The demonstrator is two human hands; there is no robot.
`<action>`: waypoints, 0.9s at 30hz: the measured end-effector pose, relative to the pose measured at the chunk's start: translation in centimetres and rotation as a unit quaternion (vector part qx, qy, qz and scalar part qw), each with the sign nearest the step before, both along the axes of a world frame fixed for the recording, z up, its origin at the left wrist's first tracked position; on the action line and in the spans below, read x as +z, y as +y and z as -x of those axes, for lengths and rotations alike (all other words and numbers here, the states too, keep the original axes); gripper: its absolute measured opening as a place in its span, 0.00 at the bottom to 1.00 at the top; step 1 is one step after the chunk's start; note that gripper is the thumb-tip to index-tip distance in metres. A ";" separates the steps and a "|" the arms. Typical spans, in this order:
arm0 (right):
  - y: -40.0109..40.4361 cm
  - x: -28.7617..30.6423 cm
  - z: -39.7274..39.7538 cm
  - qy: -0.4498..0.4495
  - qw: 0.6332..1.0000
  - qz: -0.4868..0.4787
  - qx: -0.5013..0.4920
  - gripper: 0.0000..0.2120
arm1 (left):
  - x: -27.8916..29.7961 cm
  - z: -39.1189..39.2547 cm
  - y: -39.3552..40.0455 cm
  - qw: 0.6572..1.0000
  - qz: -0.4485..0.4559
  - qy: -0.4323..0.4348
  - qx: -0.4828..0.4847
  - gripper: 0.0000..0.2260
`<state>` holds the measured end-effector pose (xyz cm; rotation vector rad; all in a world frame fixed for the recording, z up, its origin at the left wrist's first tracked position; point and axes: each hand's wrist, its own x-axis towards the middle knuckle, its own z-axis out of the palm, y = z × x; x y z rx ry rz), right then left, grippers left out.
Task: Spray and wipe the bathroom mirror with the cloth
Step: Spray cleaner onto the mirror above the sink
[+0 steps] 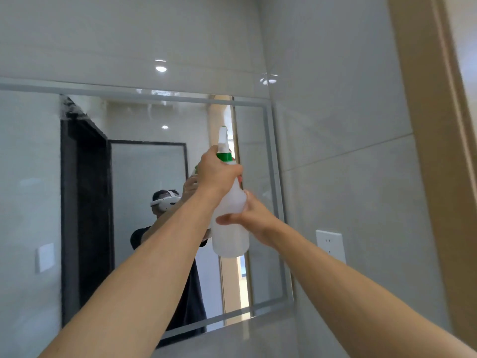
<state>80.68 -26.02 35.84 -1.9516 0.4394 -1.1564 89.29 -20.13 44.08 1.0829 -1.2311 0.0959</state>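
Mirror glass [154,202], a wide frosted-edged pane on the pale tiled wall [335,125], fills your view straight ahead. You hold a translucent white plastic spray bottle [229,228] with a green collar up in front of its right part. Your left hand [215,174] grips the neck, fingers curled around it; your right hand [254,218] wraps the bottle's body. A white wall socket [330,245] sits right of the mirror.

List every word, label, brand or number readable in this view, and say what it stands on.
None can be read.
Spray bottle: plain white body, green collar, no label showing.
Wall socket: blank plate, no marking visible.
Mirror: the reflected wall switch plate is blank, and the reflected headset shows no legible brand.
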 end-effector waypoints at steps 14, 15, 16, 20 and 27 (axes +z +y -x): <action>-2.2 -2.9 4.2 0.008 0.998 -0.045 -0.054 0.39 | -2.5 3.9 -3.1 0.997 -0.049 -0.010 -0.059 0.15; -2.3 -3.3 4.2 0.015 0.997 -0.046 -0.056 0.38 | -2.9 3.9 -3.4 0.997 -0.052 -0.006 -0.057 0.16; -2.4 -3.6 4.2 0.019 0.997 -0.048 -0.057 0.37 | -3.2 3.9 -3.5 0.997 -0.056 -0.006 -0.054 0.16; -2.9 -5.1 4.2 0.024 0.997 -0.060 -0.052 0.35 | -4.7 3.9 -4.3 0.996 -0.068 0.008 -0.050 0.17; -3.3 -7.4 4.9 0.030 0.995 -0.077 -0.052 0.34 | -7.2 4.6 -4.7 0.995 -0.089 0.028 -0.034 0.15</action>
